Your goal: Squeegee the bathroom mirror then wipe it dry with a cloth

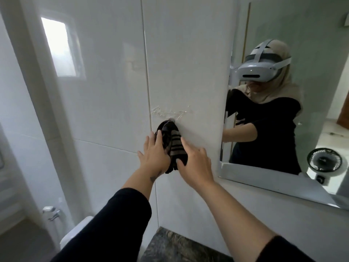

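A dark cloth (172, 146) with brown and black stripes hangs from a small hook (171, 120) on the white tiled wall, left of the mirror (311, 44). My left hand (154, 155) lies against the cloth's left side with fingers spread. My right hand (194, 163) touches its right side, thumb on the lower edge. Neither hand has clearly closed around it. The mirror reflects a person in a headset and dark top. No squeegee is in view.
A dark stone counter (175, 248) sits below my arms. A toilet cistern (75, 231) and a wall valve (51, 211) are at lower left. A small black fan (323, 159) shows in the mirror. Old tape residue (170, 112) marks the tile above the hook.
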### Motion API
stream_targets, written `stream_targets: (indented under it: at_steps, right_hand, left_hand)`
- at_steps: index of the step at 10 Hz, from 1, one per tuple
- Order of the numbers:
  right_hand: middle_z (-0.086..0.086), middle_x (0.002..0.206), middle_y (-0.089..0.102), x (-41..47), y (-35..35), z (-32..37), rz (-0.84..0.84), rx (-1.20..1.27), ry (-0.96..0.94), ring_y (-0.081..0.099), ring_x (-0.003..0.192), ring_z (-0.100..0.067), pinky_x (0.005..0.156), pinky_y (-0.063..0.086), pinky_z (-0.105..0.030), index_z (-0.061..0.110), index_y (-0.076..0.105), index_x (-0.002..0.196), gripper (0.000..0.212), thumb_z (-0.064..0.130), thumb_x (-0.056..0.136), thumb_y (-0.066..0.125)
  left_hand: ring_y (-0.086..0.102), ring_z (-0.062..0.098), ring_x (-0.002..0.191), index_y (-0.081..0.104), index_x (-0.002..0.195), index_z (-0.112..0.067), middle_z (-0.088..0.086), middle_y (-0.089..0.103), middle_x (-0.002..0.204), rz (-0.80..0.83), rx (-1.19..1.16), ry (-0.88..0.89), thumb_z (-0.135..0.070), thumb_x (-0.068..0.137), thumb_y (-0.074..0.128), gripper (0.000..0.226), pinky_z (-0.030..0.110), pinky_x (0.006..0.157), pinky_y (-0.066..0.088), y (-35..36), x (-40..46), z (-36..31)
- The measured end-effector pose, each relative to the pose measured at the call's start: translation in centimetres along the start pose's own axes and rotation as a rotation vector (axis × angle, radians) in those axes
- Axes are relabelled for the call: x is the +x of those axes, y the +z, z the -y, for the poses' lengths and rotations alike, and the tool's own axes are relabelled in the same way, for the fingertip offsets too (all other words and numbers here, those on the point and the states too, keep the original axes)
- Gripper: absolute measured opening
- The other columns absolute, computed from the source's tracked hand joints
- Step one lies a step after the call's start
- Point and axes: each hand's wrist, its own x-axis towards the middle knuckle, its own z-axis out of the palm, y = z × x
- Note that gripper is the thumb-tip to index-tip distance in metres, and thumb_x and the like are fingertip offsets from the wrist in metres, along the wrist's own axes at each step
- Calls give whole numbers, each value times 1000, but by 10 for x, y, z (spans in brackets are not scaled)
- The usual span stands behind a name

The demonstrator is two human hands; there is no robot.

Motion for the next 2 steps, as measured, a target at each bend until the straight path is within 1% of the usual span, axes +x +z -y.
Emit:
stream_targets:
  at_steps: [1,2]
  right_hand:
    - [11,152,31,-65,-13,-11,38,48,-12,26,136,-13,110,28,-34,32,28,147,58,32,94,51]
    - [19,150,31,-150,-24,-27,189,41,-21,29,136,-5,111,26,-26,51,18,141,56,37,95,47]
  left_hand:
    - [1,26,145,1,151,-26,-2,-10,158,-49,-99,127,-25,93,46,73,50,116,13,11,-58,2]
    - [10,25,142,7,143,-47,-4,-2,154,45,-98,229,-35,92,48,67,33,112,22,30,-144,26]
